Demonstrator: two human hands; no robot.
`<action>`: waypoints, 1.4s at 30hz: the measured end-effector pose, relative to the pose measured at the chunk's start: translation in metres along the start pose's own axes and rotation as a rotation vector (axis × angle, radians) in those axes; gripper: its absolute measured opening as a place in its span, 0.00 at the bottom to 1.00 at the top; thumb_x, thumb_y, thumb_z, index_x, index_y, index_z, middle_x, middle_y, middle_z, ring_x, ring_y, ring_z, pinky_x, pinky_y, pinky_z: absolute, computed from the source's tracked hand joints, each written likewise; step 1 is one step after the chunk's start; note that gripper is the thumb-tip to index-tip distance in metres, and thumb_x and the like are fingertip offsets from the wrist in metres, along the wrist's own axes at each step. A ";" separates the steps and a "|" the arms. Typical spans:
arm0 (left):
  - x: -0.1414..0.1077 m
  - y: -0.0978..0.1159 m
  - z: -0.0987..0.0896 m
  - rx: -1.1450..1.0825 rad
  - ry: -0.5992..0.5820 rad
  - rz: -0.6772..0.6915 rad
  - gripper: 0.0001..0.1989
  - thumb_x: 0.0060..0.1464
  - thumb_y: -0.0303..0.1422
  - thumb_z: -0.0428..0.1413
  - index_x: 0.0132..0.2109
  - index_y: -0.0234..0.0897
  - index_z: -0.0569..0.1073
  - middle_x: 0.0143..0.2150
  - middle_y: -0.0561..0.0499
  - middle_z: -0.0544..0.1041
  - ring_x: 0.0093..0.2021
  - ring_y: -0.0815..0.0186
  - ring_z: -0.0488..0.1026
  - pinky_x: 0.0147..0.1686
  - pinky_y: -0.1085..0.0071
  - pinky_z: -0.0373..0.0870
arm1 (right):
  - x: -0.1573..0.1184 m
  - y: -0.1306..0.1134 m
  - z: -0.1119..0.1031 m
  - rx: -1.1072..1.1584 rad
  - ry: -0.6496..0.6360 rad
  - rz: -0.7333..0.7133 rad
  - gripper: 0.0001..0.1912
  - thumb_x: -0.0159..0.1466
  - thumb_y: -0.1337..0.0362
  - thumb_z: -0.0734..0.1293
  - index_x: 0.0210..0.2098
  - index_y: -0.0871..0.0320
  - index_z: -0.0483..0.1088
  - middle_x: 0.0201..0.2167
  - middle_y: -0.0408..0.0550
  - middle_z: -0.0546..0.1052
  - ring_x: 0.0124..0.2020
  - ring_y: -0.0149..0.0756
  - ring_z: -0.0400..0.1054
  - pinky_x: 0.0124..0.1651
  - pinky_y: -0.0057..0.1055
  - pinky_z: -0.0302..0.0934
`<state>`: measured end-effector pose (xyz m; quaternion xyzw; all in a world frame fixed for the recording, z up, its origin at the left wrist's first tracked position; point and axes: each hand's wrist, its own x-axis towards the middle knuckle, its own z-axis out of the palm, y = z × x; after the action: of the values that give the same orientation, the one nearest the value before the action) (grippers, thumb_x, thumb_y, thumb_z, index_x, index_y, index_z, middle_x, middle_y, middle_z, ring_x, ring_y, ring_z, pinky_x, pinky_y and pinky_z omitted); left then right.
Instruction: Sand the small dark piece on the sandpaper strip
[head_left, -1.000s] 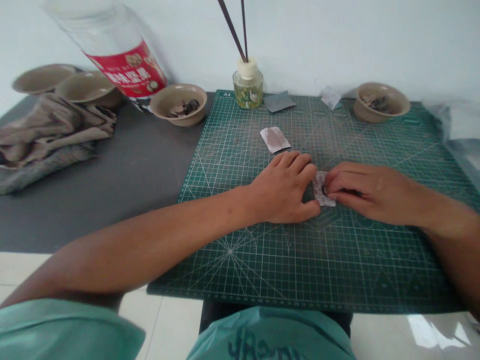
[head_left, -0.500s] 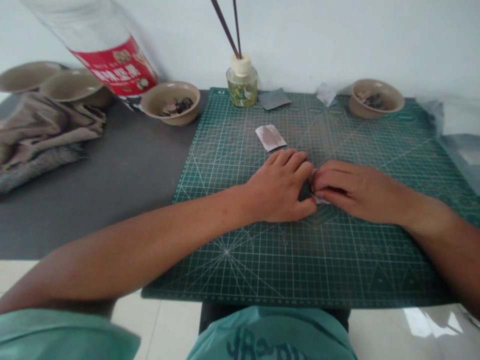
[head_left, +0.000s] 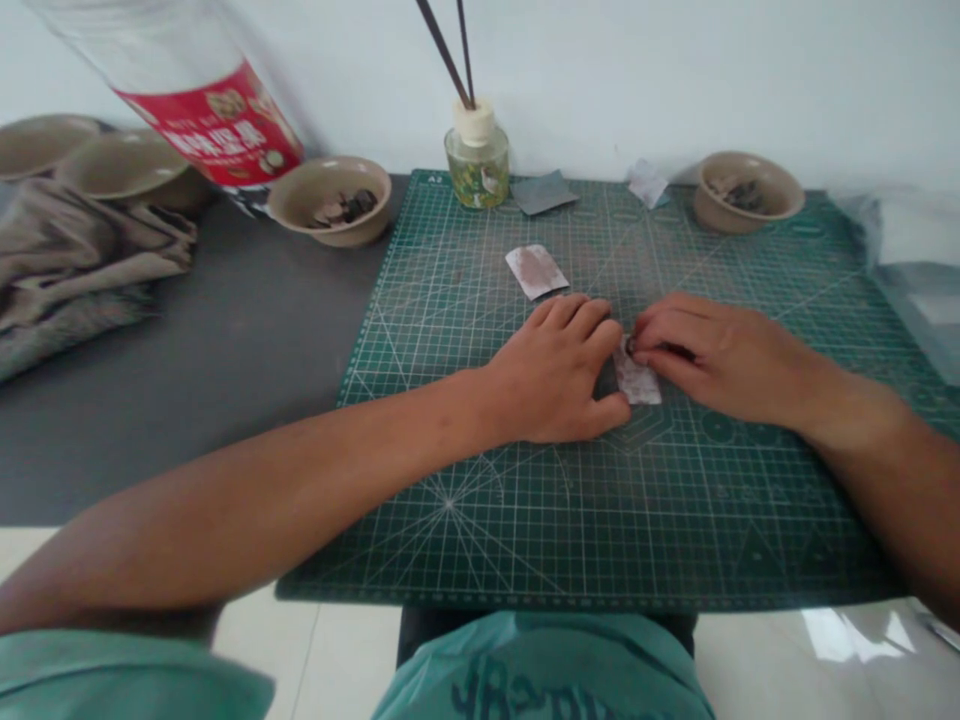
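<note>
My left hand (head_left: pixel 559 370) lies on the green cutting mat (head_left: pixel 510 530), its fingers a little bent and its thumb apart. Its fingertips are at the left edge of a small whitish paper (head_left: pixel 639 382) with brown smudges, possibly sandpaper. Over the top of that paper, my right hand (head_left: pixel 712 355) is closed in a pinch on a small dark piece (head_left: pixel 631 345). Only a bit of this piece shows between the fingertips. Behind my left hand lies another smudged white paper (head_left: pixel 537 271).
A bowl (head_left: pixel 330 232) of small brown and dark pieces stands left of the mat, another bowl (head_left: pixel 746 222) at the back right. A reed diffuser (head_left: pixel 478 165), a grey sheet (head_left: pixel 544 193) and a crumpled paper (head_left: pixel 646 183) sit along the back. A cloth (head_left: pixel 90 265) and large jar (head_left: pixel 217 125) are left.
My right hand has slid a little away from me along the paper, so more of the smudged paper shows. My left hand has stayed in about the same place.
</note>
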<state>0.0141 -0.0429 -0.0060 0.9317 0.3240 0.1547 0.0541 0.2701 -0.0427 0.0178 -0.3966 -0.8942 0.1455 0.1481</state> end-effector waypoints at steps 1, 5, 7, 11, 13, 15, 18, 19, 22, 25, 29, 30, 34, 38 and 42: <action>0.000 0.000 0.000 -0.001 -0.003 -0.001 0.26 0.67 0.46 0.55 0.61 0.29 0.73 0.70 0.33 0.73 0.72 0.41 0.67 0.75 0.47 0.61 | 0.000 0.003 -0.002 0.015 0.000 0.005 0.08 0.74 0.58 0.67 0.40 0.49 0.77 0.44 0.51 0.82 0.43 0.50 0.78 0.45 0.45 0.68; 0.000 0.001 -0.001 -0.006 -0.007 0.007 0.26 0.67 0.46 0.56 0.61 0.30 0.73 0.70 0.32 0.73 0.71 0.41 0.68 0.74 0.46 0.63 | -0.005 0.000 -0.007 0.174 -0.106 -0.041 0.08 0.74 0.57 0.68 0.39 0.48 0.78 0.40 0.47 0.82 0.39 0.45 0.78 0.43 0.42 0.69; 0.000 0.000 -0.001 -0.006 -0.005 0.011 0.25 0.67 0.46 0.55 0.60 0.30 0.74 0.70 0.32 0.73 0.70 0.41 0.68 0.74 0.47 0.63 | -0.006 -0.005 -0.004 0.201 -0.126 -0.053 0.09 0.75 0.56 0.67 0.39 0.48 0.78 0.41 0.47 0.82 0.40 0.45 0.78 0.43 0.41 0.69; 0.001 0.000 0.000 -0.006 0.003 0.001 0.24 0.67 0.46 0.55 0.59 0.31 0.73 0.69 0.32 0.74 0.71 0.41 0.68 0.73 0.45 0.64 | -0.001 -0.005 0.001 0.066 -0.027 -0.017 0.09 0.75 0.58 0.66 0.40 0.50 0.77 0.45 0.50 0.82 0.44 0.49 0.79 0.46 0.44 0.69; 0.001 0.000 0.000 -0.005 0.001 -0.003 0.24 0.67 0.46 0.56 0.60 0.31 0.73 0.70 0.32 0.74 0.71 0.41 0.68 0.74 0.45 0.64 | -0.001 0.000 -0.002 0.043 -0.017 -0.015 0.08 0.74 0.58 0.66 0.40 0.50 0.77 0.44 0.50 0.81 0.43 0.49 0.78 0.45 0.45 0.69; 0.000 0.000 0.000 -0.004 -0.004 -0.002 0.25 0.67 0.46 0.56 0.61 0.31 0.73 0.70 0.32 0.73 0.71 0.41 0.68 0.74 0.46 0.63 | -0.003 0.002 -0.005 0.090 -0.056 -0.035 0.08 0.74 0.58 0.67 0.39 0.49 0.76 0.41 0.48 0.81 0.41 0.47 0.78 0.44 0.43 0.69; 0.000 0.001 -0.001 -0.006 -0.009 0.006 0.26 0.67 0.46 0.56 0.61 0.30 0.73 0.71 0.32 0.73 0.71 0.41 0.68 0.74 0.47 0.63 | -0.005 -0.003 -0.003 0.149 -0.102 -0.058 0.08 0.75 0.58 0.67 0.39 0.48 0.77 0.41 0.47 0.82 0.40 0.45 0.78 0.43 0.42 0.69; 0.000 0.001 -0.001 -0.008 -0.008 0.007 0.26 0.67 0.46 0.56 0.60 0.30 0.73 0.71 0.32 0.73 0.71 0.41 0.68 0.74 0.47 0.63 | -0.005 -0.005 -0.001 0.142 -0.090 -0.054 0.09 0.75 0.58 0.67 0.40 0.48 0.77 0.42 0.48 0.82 0.41 0.46 0.79 0.43 0.42 0.69; 0.000 0.000 -0.001 -0.008 -0.004 0.001 0.25 0.67 0.46 0.55 0.60 0.30 0.73 0.70 0.32 0.73 0.72 0.41 0.67 0.74 0.46 0.63 | -0.001 -0.004 0.002 0.057 -0.021 -0.020 0.09 0.75 0.58 0.66 0.40 0.49 0.77 0.44 0.50 0.81 0.44 0.49 0.78 0.45 0.45 0.68; 0.000 0.001 -0.001 -0.006 -0.011 -0.004 0.26 0.67 0.46 0.55 0.61 0.29 0.73 0.71 0.32 0.73 0.72 0.41 0.67 0.75 0.46 0.62 | -0.002 0.004 -0.003 0.016 -0.024 -0.016 0.08 0.75 0.58 0.66 0.40 0.49 0.76 0.43 0.50 0.81 0.43 0.49 0.78 0.45 0.45 0.68; 0.000 0.002 -0.001 -0.009 -0.012 0.003 0.26 0.67 0.46 0.55 0.61 0.30 0.73 0.71 0.33 0.73 0.72 0.41 0.67 0.75 0.47 0.62 | -0.006 0.003 -0.005 0.127 -0.116 -0.091 0.08 0.76 0.58 0.66 0.40 0.48 0.75 0.42 0.47 0.81 0.40 0.44 0.78 0.43 0.42 0.68; 0.000 0.002 -0.001 -0.011 -0.009 0.003 0.25 0.67 0.46 0.56 0.60 0.31 0.73 0.71 0.32 0.73 0.72 0.41 0.67 0.75 0.47 0.62 | -0.005 0.001 -0.004 0.141 -0.117 -0.099 0.08 0.76 0.58 0.66 0.40 0.49 0.76 0.42 0.47 0.81 0.40 0.44 0.78 0.43 0.42 0.69; 0.000 0.000 -0.001 -0.013 0.004 0.003 0.25 0.67 0.46 0.55 0.60 0.31 0.73 0.70 0.32 0.73 0.71 0.41 0.67 0.74 0.45 0.63 | 0.002 0.001 0.000 0.070 -0.028 -0.043 0.09 0.75 0.57 0.66 0.40 0.49 0.76 0.43 0.49 0.81 0.43 0.49 0.78 0.46 0.46 0.69; 0.000 0.000 -0.001 -0.013 -0.007 -0.002 0.25 0.67 0.46 0.56 0.60 0.31 0.73 0.71 0.32 0.73 0.72 0.40 0.67 0.74 0.45 0.63 | 0.002 0.005 -0.006 0.084 -0.033 -0.029 0.08 0.74 0.57 0.68 0.38 0.47 0.77 0.42 0.49 0.82 0.43 0.50 0.78 0.45 0.48 0.70; -0.001 0.000 0.001 -0.018 0.008 0.014 0.24 0.67 0.46 0.56 0.60 0.32 0.73 0.71 0.32 0.73 0.71 0.42 0.68 0.74 0.46 0.63 | 0.000 -0.005 -0.001 0.172 -0.091 -0.077 0.08 0.75 0.57 0.67 0.39 0.47 0.77 0.41 0.47 0.81 0.40 0.46 0.78 0.43 0.44 0.70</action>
<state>0.0140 -0.0433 -0.0068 0.9329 0.3161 0.1618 0.0598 0.2672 -0.0452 0.0210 -0.3407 -0.8988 0.2338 0.1466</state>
